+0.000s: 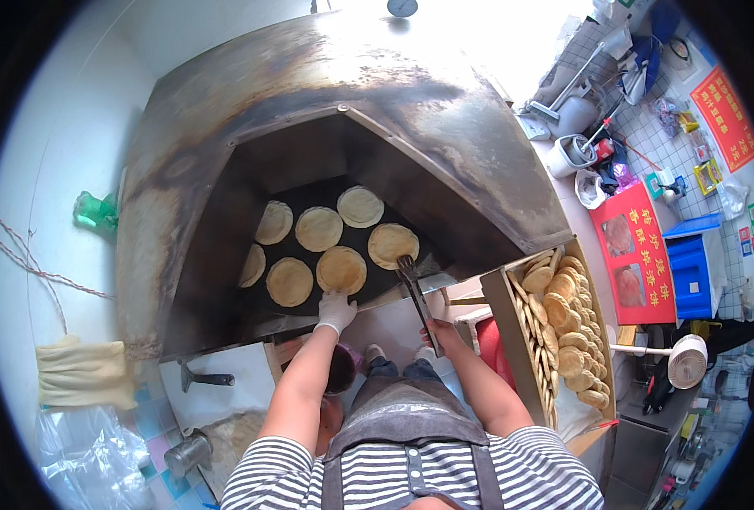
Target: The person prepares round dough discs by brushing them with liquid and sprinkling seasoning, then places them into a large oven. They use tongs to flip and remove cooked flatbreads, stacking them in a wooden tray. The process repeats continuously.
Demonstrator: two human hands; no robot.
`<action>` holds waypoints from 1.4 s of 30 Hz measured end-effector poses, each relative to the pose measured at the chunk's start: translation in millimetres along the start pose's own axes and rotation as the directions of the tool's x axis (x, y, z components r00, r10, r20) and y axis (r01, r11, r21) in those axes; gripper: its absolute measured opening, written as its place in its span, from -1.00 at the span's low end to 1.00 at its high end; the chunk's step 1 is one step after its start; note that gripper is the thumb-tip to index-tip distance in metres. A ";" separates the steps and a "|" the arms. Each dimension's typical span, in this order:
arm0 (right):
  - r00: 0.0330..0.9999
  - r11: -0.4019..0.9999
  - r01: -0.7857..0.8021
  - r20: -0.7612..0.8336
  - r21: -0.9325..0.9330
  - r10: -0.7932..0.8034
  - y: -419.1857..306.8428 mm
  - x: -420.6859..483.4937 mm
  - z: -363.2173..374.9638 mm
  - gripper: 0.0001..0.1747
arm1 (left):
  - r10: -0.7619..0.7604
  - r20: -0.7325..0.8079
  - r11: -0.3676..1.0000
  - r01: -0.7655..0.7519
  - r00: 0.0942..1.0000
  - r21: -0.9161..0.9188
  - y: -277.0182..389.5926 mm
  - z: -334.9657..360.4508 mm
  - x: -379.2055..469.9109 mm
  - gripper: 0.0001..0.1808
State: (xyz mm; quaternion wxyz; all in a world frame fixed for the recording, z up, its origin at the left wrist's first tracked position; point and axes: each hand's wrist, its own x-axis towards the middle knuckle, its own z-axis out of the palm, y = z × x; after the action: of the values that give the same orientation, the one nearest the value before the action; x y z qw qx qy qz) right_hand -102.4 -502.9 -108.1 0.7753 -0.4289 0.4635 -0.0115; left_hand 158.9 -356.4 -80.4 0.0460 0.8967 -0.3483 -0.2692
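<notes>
My left hand (337,311), in a white glove, reaches into the oven opening with its fingertips at the near edge of a browned flatbread (342,270). Whether it grips that bread cannot be told. Bare, my right hand (442,338) holds the handle of metal tongs (420,303). The tips of the tongs meet the lower edge of another round flatbread (393,246) at the right. Several more flatbreads, such as a paler one (360,206) at the back, lie apart on the dark baking plate (310,250).
The stained metal oven hood (472,137) surrounds the opening. A box (499,319) full of baked flatbreads stands to the right, near a white fan (687,361). At lower left are a black-handled scraper (214,378) on a white board (243,382) and a metal cup (188,451).
</notes>
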 end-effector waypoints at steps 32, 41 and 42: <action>0.993 0.906 -0.080 0.041 -0.416 0.107 -70.9 -34.9 -89.1 -0.70 | -0.468 -0.541 0.856 0.208 0.699 -0.473 -132.8 -5.8 -213.5 -0.65; 0.968 0.790 0.071 0.234 -0.609 0.094 -62.9 59.9 -56.1 -0.71 | -0.801 -0.293 0.599 0.687 0.522 -0.412 -154.2 45.1 -278.6 -0.56; 0.971 0.771 0.100 0.231 -0.629 0.063 -61.7 53.1 -56.9 -0.72 | -0.822 -0.267 0.570 0.717 0.504 -0.401 -153.5 48.6 -283.5 -0.53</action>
State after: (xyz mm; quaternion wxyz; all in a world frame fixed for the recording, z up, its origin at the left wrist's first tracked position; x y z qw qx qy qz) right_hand -90.1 -601.2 -115.5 0.6339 -0.6687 0.3391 0.1900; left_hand 52.4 -51.6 -35.4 0.1021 0.9793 0.1447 -0.0983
